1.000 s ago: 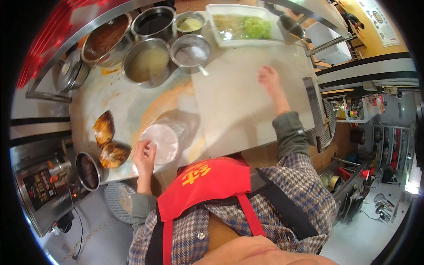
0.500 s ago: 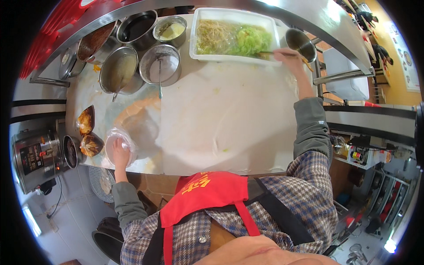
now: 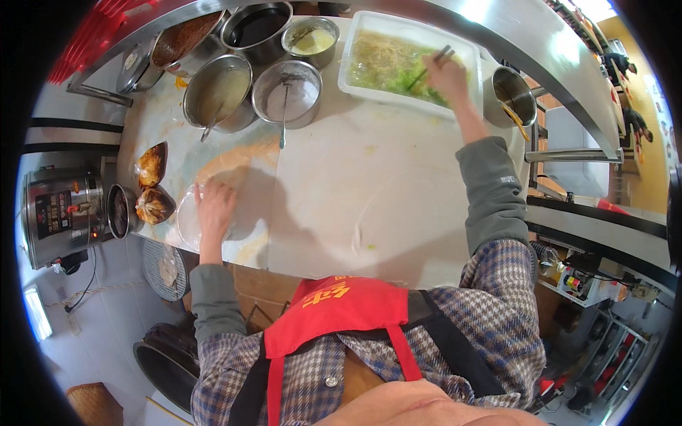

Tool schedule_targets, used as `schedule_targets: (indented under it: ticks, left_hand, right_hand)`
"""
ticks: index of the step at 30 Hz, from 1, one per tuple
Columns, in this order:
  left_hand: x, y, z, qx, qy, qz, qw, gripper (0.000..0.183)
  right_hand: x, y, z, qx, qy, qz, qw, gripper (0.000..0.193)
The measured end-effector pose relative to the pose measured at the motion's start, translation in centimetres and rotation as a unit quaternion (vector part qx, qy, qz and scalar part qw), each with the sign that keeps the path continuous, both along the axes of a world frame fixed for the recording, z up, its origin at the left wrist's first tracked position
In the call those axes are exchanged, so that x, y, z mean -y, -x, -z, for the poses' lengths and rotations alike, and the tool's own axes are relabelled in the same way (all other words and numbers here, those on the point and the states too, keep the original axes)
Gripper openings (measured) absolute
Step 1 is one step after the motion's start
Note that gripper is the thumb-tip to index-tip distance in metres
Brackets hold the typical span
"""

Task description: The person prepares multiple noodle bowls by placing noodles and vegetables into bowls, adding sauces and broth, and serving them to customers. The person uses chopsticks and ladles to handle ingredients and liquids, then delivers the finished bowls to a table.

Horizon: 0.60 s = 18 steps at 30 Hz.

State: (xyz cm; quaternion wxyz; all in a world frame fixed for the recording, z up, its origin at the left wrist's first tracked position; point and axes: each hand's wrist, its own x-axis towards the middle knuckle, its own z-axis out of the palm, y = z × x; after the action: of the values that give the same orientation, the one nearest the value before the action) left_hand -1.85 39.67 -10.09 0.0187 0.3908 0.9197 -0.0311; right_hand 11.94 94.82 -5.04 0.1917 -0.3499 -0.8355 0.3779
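Note:
My right hand [image 3: 450,77] grips dark chopsticks [image 3: 419,78] over the white rectangular tub [image 3: 348,86], their tips down in the shredded green vegetable [image 3: 406,84]. Pale thin shreds [image 3: 383,44] fill the tub's left part. At the table's near left, my left hand [image 3: 216,202] lies with fingers spread over a round, see-through plastic-covered shape [image 3: 187,221]; whether it is a bowl or only a bag I cannot tell. Left of this hand sit two tied clear bags of brown food, an upper bag [image 3: 150,167] and a lower bag [image 3: 155,206].
Several steel pots stand at the back left, among them one with white contents and a spoon [image 3: 302,106] and one with dark liquid [image 3: 256,32]. A steel pot [image 3: 513,92] with wooden sticks stands right of the tub. A metal shelf rail [image 3: 455,15] crosses overhead.
My right hand has moved left over the tub, its chopsticks now steeper in the greens. My left hand has shifted up and right, its fingers now spread. The view has tilted slightly.

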Motion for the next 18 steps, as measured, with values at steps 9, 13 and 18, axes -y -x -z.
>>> schedule_targets:
  ticks: [9,13,18]
  left_hand:
    - [6.6,-4.9,-0.8,-0.058,-0.328,-0.166,0.928,0.046]
    - [12.1,-6.2,2.4,0.055,-0.536,-0.459,0.706,0.051]
    - [15.5,-6.6,6.5,0.47,-0.698,-0.495,0.217,0.061]
  right_hand:
    - [1.0,2.9,-1.1,0.002,-0.224,0.039,0.974,0.034]
    - [1.6,3.1,-0.1,-0.078,0.081,-0.088,0.99,0.027]
    - [-0.8,4.3,1.2,-0.259,0.051,0.027,0.964,0.024]
